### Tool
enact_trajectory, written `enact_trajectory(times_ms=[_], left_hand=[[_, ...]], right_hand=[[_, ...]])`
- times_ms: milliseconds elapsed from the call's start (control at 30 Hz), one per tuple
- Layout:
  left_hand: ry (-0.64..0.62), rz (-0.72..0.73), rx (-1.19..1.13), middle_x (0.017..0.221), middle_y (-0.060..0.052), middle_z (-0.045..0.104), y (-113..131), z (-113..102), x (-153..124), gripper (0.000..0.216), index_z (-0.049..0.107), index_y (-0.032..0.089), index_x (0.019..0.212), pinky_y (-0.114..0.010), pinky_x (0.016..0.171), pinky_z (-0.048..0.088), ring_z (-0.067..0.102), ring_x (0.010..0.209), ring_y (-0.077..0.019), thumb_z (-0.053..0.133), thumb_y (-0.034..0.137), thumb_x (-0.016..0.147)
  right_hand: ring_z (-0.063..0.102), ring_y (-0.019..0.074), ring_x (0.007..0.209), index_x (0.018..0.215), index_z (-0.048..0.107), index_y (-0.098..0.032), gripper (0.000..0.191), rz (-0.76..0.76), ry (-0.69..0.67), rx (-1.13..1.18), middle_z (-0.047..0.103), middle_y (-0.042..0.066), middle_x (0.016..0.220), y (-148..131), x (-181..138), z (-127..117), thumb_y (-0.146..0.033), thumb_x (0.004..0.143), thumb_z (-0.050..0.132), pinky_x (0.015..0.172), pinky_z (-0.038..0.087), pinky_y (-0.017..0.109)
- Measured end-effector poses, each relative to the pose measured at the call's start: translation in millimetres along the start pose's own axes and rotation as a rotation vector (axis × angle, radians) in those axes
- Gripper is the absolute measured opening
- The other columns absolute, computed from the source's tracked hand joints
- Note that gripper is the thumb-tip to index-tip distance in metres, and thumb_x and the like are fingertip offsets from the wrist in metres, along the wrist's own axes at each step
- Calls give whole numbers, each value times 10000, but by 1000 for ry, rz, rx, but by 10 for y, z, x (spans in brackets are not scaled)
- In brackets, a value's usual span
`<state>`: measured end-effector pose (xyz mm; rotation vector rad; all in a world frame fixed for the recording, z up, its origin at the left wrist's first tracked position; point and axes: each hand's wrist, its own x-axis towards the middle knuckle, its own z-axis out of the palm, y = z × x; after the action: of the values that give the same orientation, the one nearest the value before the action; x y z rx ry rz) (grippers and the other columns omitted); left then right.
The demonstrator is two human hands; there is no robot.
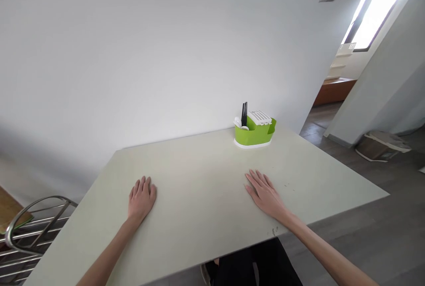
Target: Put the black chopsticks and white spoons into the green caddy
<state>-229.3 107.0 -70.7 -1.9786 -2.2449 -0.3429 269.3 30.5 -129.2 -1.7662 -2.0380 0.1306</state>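
On the left half of a pale table (195,188), my left hand (141,196) rests palm down, its fingers a little bent and apart, with nothing held. My right hand (264,193) lies flat to the right, fingers spread and also without anything in it. Beyond the right hand, by the wall, stands a green utensil holder (254,137) on a white base. Black chopsticks (244,114) stick up out of it beside white spoons (237,121). A white slotted piece (260,117) covers its middle. Neither hand touches the holder.
A white wall (166,56) runs along the table's back edge. A metal rack (36,228) stands at the lower left. To the right, past the table edge, a brownish bin (381,145) sits on the grey floor (361,237). A bright window (378,9) is at the upper right.
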Motion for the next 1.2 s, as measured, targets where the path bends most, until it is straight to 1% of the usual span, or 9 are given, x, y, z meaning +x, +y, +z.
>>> enact_trajectory(times_ms=[133, 267, 333, 467, 567, 667, 800, 933, 1200], left_hand=[[11, 64, 31, 1669, -144, 438, 95, -9, -270, 641, 503, 94, 1560, -510, 1289, 268, 352, 1572, -330, 295, 398, 1036], [18, 95, 56, 1660, -139, 452, 195, -48, -494, 631, 508, 114, 1563, -516, 1280, 290, 356, 1572, -327, 323, 402, 1033], [12, 101, 72, 1664, -141, 445, 240, -64, -589, 640, 504, 105, 1566, -519, 1278, 292, 350, 1575, -332, 317, 407, 1033], [27, 126, 81, 1669, -139, 436, 303, -69, -754, 655, 500, 98, 1570, -519, 1278, 292, 335, 1581, -340, 321, 419, 1028], [42, 142, 83, 1664, -141, 443, 328, -56, -852, 666, 499, 88, 1570, -521, 1281, 287, 339, 1579, -345, 315, 428, 1028], [54, 150, 90, 1658, -143, 451, 343, -43, -916, 675, 508, 79, 1563, -525, 1282, 285, 348, 1574, -353, 303, 435, 1027], [71, 146, 72, 1645, -121, 476, 354, -36, -953, 650, 518, 131, 1562, -517, 1280, 296, 361, 1571, -332, 332, 436, 1019], [65, 143, 59, 1651, -126, 467, 361, -34, -954, 660, 521, 119, 1556, -518, 1284, 292, 357, 1573, -331, 319, 447, 1021], [65, 136, 27, 1656, -108, 464, 341, -19, -932, 655, 520, 155, 1560, -519, 1285, 289, 360, 1573, -322, 331, 468, 1017]], right_hand=[[267, 288, 1613, 1625, 452, -253, 636, -8, 2, 6, 364, 54, 1712, -4, -6, -15, -571, 1101, 284, 1313, 249, 549], [280, 294, 1608, 1616, 468, -243, 633, -9, 13, 2, 373, 57, 1707, 17, -19, 5, -562, 1100, 284, 1310, 248, 555], [286, 297, 1606, 1612, 474, -232, 637, -8, 15, -4, 378, 60, 1704, 22, -28, 15, -559, 1101, 281, 1310, 248, 553], [296, 291, 1602, 1613, 471, -258, 629, -10, 28, -3, 380, 51, 1705, 8, -60, 19, -564, 1101, 272, 1306, 256, 551], [285, 289, 1607, 1621, 458, -237, 642, -6, 21, 0, 372, 61, 1709, -13, -89, 8, -567, 1103, 270, 1310, 251, 539], [286, 291, 1606, 1619, 461, -252, 627, -7, 29, 12, 373, 57, 1710, -20, -104, -1, -560, 1104, 278, 1306, 253, 547], [293, 291, 1604, 1620, 459, -270, 618, -6, 38, 21, 377, 51, 1708, -10, -105, -1, -559, 1102, 287, 1303, 258, 556], [295, 287, 1604, 1621, 457, -272, 619, 3, 36, 18, 375, 44, 1709, -2, -105, -10, -558, 1102, 279, 1306, 258, 546], [291, 277, 1606, 1618, 463, -276, 620, 23, 29, 32, 365, 33, 1713, -11, -100, -33, -562, 1103, 270, 1312, 256, 533]])
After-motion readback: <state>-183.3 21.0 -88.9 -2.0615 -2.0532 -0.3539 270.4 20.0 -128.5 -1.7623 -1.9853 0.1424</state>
